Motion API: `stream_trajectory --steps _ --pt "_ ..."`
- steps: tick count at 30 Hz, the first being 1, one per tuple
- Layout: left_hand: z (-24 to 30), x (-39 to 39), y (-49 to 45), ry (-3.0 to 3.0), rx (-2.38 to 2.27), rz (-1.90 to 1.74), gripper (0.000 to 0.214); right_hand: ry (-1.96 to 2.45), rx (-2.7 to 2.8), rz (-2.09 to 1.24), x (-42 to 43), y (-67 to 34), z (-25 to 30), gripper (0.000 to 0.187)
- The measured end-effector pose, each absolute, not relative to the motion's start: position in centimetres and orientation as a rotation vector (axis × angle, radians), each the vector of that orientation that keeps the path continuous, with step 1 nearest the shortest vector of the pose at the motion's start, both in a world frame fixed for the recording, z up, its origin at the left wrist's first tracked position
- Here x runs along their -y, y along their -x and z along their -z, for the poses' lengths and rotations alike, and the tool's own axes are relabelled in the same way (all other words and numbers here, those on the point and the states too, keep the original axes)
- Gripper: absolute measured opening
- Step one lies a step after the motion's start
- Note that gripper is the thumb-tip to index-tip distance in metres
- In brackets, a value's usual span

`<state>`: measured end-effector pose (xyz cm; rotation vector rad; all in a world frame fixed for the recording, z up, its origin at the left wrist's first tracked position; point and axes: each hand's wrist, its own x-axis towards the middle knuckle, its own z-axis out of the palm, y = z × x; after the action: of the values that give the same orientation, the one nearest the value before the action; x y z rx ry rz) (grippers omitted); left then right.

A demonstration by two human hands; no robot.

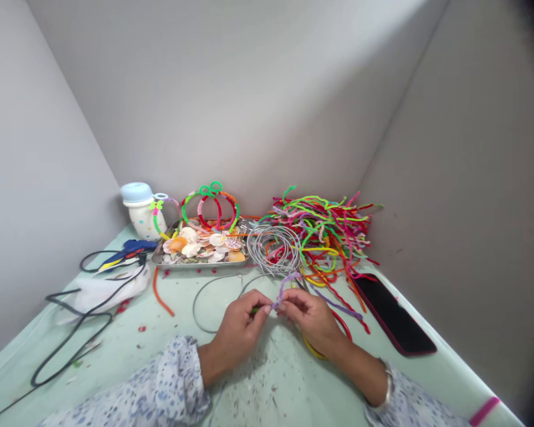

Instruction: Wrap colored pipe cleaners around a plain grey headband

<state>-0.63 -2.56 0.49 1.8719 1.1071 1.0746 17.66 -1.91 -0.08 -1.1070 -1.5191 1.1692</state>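
Observation:
Between my two hands, above the middle of the table, is a purple pipe cleaner (283, 288), its free end curving upward. My left hand (244, 323) pinches it between thumb and forefinger, with a bit of green showing at the fingertips. Close by on the right, my right hand (312, 317) grips the same purple piece with thumb and fingers. A thin grey wire loop (194, 305) lies beside my left hand. Under my right wrist a yellow and a red pipe cleaner (347, 327) curve out, partly hidden.
A metal tray (196, 265) of shells stands behind, with pipe-cleaner rings (200, 207) on it. A coil of grey wire (273, 249) and a pipe-cleaner heap (329, 225) lie right of it. Also around: a white bottle (145, 216), black cord (71, 344), phone (396, 317).

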Motion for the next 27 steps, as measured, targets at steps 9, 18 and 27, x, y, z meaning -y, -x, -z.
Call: stream_trajectory --steps 9,18,27 --pt "-0.35 2.45 0.33 -1.874 -1.152 -1.029 0.019 1.176 1.349 -1.36 1.73 -17.38 0.46 0.014" --pt "0.26 2.22 0.19 -1.694 -1.162 -0.97 0.016 1.166 1.416 -1.334 1.12 -17.75 0.89 0.017" --pt "0.13 2.53 0.53 -1.77 -1.211 -0.944 0.016 1.209 1.502 -1.338 1.8 -16.87 0.24 0.018"
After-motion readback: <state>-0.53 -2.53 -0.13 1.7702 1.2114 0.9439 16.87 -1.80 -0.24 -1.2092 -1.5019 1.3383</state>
